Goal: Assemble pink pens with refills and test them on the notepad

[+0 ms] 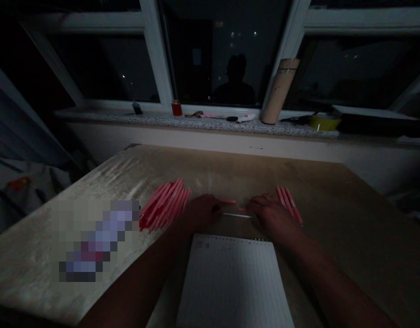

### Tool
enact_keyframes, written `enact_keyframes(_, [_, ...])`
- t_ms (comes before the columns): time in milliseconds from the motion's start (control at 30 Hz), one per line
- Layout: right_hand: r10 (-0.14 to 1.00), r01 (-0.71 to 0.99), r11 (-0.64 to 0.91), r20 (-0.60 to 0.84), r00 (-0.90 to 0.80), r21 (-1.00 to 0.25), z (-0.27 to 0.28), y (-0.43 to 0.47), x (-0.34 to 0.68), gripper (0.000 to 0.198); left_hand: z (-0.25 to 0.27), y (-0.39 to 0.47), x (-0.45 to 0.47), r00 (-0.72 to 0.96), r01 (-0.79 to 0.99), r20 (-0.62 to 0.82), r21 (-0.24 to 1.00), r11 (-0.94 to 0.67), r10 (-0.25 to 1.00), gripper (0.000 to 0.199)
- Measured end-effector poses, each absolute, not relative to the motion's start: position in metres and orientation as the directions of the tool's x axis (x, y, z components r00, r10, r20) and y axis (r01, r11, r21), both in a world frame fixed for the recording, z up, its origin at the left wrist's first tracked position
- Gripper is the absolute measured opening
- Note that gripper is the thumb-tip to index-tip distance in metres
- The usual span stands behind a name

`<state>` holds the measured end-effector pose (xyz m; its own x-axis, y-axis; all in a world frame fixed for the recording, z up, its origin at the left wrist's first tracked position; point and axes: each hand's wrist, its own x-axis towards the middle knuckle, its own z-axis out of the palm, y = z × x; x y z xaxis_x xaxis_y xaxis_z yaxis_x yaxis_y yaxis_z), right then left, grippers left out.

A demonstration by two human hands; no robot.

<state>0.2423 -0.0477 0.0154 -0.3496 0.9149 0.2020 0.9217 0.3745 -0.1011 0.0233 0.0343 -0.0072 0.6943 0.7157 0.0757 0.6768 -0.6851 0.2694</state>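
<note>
Over the middle of the table, my left hand [205, 210] is closed around a pink pen barrel [227, 201], one end of which sticks out to the right. Opposite it, my right hand [266, 208] has its fingers curled down, with a small pink pen piece [242, 209] at the fingertips. A thin, pale pen refill [237, 215] lies between the hands. Left of my left hand is a pile of pink pens [167, 205], with some red material under it. Several more pink pens [289, 203] lie side by side beyond my right hand. Dim light hides fingertip detail.
A spiral notepad [233, 282] with lined paper lies between my forearms. A blurred-out object [100, 239] is on the table [230, 168] at left. The windowsill [151, 119] holds a cardboard tube [281, 91], a red jar [176, 108] and yellow tape [324, 122].
</note>
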Motion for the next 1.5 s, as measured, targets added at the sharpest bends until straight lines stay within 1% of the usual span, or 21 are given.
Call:
enact_keyframes(133, [0.908, 0.903, 0.394, 0.225, -0.354, -0.172, 0.013, -0.049, 0.247, 0.035, -0.009, 0.035, 0.023, 0.704, 0.664, 0.094, 0.265, -0.699, 0.704, 0.024])
enact_keyframes(267, [0.903, 0.894, 0.403, 0.245, -0.353, -0.198, 0.011, -0.048, 0.249, 0.034, -0.009, 0.035, 0.023, 0.696, 0.67, 0.103, 0.263, -0.694, 0.711, 0.023])
enact_keyframes(367, [0.909, 0.902, 0.387, 0.244, -0.337, -0.194, 0.012, -0.048, 0.25, 0.032, -0.008, 0.035, 0.023, 0.7, 0.67, 0.081, 0.27, -0.691, 0.71, 0.023])
enact_keyframes(700, [0.926, 0.951, 0.281, 0.299, -0.232, -0.132, 0.009, -0.048, 0.266, 0.031, -0.008, 0.035, 0.022, 0.706, 0.662, 0.082, 0.277, -0.696, 0.704, 0.023])
enact_keyframes(767, [0.922, 0.949, 0.273, 0.325, -0.21, -0.159, 0.007, -0.046, 0.266, 0.029, -0.008, 0.035, 0.023, 0.705, 0.66, 0.09, 0.28, -0.698, 0.703, 0.022])
enact_keyframes(900, [0.91, 0.927, 0.257, 0.393, -0.135, -0.275, 0.0, -0.039, 0.258, 0.024, -0.006, 0.034, 0.026, 0.679, 0.685, 0.091, 0.277, -0.673, 0.729, 0.024])
enact_keyframes(1067, [0.917, 0.886, 0.263, 0.383, -0.108, -0.381, -0.016, -0.023, 0.252, 0.021, -0.006, 0.034, 0.028, 0.651, 0.708, 0.103, 0.275, -0.65, 0.752, 0.025])
enact_keyframes(1333, [0.912, 0.85, 0.3, 0.393, -0.121, -0.434, -0.025, -0.017, 0.25, 0.018, -0.007, 0.035, 0.026, 0.673, 0.683, 0.125, 0.273, -0.678, 0.729, 0.021])
enact_keyframes(1500, [0.912, 0.846, 0.322, 0.38, -0.157, -0.424, -0.022, -0.018, 0.25, 0.017, -0.007, 0.034, 0.026, 0.674, 0.685, 0.118, 0.271, -0.676, 0.73, 0.02])
